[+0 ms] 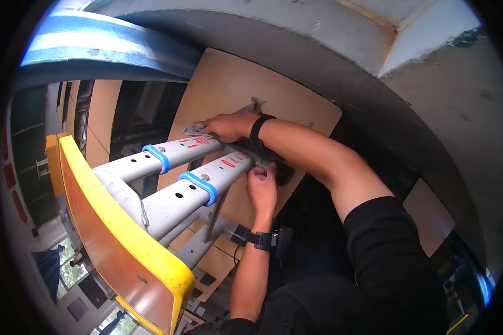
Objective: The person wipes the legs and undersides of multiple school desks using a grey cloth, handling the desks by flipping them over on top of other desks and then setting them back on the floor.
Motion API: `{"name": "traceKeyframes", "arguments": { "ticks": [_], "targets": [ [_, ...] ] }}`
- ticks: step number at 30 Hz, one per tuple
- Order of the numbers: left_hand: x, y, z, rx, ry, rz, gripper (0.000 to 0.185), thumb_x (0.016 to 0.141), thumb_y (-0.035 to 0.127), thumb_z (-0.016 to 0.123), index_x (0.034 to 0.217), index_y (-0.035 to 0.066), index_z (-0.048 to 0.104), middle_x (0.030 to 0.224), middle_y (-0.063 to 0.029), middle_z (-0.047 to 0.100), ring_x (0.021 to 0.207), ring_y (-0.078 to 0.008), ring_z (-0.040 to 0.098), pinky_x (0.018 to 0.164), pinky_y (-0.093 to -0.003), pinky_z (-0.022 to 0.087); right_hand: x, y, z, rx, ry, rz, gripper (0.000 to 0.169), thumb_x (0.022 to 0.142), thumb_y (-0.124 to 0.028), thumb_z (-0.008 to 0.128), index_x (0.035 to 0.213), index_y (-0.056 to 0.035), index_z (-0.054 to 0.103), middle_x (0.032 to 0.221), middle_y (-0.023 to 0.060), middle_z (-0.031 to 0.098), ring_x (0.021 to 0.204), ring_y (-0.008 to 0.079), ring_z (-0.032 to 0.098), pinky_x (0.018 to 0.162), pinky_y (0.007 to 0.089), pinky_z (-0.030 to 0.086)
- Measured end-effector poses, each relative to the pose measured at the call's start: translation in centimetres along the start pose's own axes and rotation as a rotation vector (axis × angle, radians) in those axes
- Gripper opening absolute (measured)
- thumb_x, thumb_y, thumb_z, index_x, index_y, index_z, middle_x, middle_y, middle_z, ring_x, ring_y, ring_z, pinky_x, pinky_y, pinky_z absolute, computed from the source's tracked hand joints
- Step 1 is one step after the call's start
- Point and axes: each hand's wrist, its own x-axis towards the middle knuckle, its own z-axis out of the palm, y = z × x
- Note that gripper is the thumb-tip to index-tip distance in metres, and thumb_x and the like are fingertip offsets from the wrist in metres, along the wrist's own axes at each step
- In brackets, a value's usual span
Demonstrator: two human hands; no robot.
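Note:
My right hand [231, 126], a black band on its wrist, is shut on a grey cloth [195, 129] near the ends of two grey metal tubes. More grey cloth shows above its fingers. Below the tube ends is my left hand [263, 184], its thumb and fingers bent close to a dark, greyish part; whether it grips anything is unclear. The tubes bear blue collars [199, 186], bolts, holes and red writing. They run to a yellow-edged wooden panel [125, 247] at the lower left. Behind the hands lies a pale wooden board [251, 79].
A pale curved wall or ledge [285, 37] spans the top. Blue-white fabric or sheeting [109, 46] hangs at the upper left. Other wooden furniture [102, 121] stands beyond the tubes. A person [76, 257] is far off near the windows at the lower left.

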Motion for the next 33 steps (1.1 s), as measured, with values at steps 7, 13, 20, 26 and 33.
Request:
{"name": "traceKeyframes", "arguments": {
  "ticks": [7,13,20,26,33],
  "targets": [
    [-0.2,0.5,0.3,0.029,0.001,0.014,0.048,0.084,0.038,0.073,0.096,-0.005,0.055,0.072,-0.0143,0.061,0.068,-0.0244,0.059,0.069,-0.0380,0.048,-4.3,-0.8,-1.1,0.000,0.025,0.161,0.038,0.068,-0.001,0.058,0.105,-0.0016,0.067,0.096,0.0257,0.065,0.095,0.0431,0.062,0.085,0.0471,0.048],
    [-0.9,1.3,0.5,0.052,-0.013,0.066,0.048,0.082,0.030,0.074,0.106,-0.004,0.050,0.074,-0.0121,0.058,0.071,-0.0233,0.058,0.072,-0.0364,0.047,-10.8,-2.8,-1.2,-0.020,-0.064,0.287,0.030,0.068,-0.006,0.060,0.097,-0.0002,0.066,0.092,0.0242,0.065,0.093,0.0431,0.062,0.082,0.0487,0.049],
    [-1.0,0.2,-0.3,-0.110,-0.118,0.038,0.045,0.083,0.021,0.070,0.114,-0.002,0.046,0.069,-0.0075,0.055,0.067,-0.0199,0.056,0.069,-0.0344,0.047,-11.3,-4.4,-2.0,-0.002,-0.096,0.250,0.042,0.076,-0.005,0.060,0.117,-0.0155,0.065,0.114,0.0210,0.054,0.105,0.0407,0.058,0.087,0.0461,0.047],
    [-0.7,0.3,0.1,-0.120,-0.133,0.035,0.044,0.083,0.018,0.069,0.115,-0.002,0.046,0.067,-0.0061,0.054,0.065,-0.0184,0.055,0.067,-0.0334,0.047,-6.5,-3.1,-1.9,-0.057,-0.206,0.200,0.046,0.076,0.001,0.056,0.119,-0.0156,0.065,0.114,0.0209,0.053,0.105,0.0399,0.056,0.089,0.0418,0.046],
    [-0.3,-1.0,0.0,-0.221,-0.139,0.030,0.047,0.082,0.020,0.070,0.116,-0.002,0.046,0.069,-0.0059,0.055,0.066,-0.0178,0.056,0.065,-0.0326,0.047,-8.9,-3.4,0.0,0.095,0.043,0.164,0.041,0.073,-0.001,0.055,0.110,-0.0093,0.070,0.104,0.0229,0.061,0.106,0.0408,0.058,0.090,0.0444,0.046]
  ]
}}
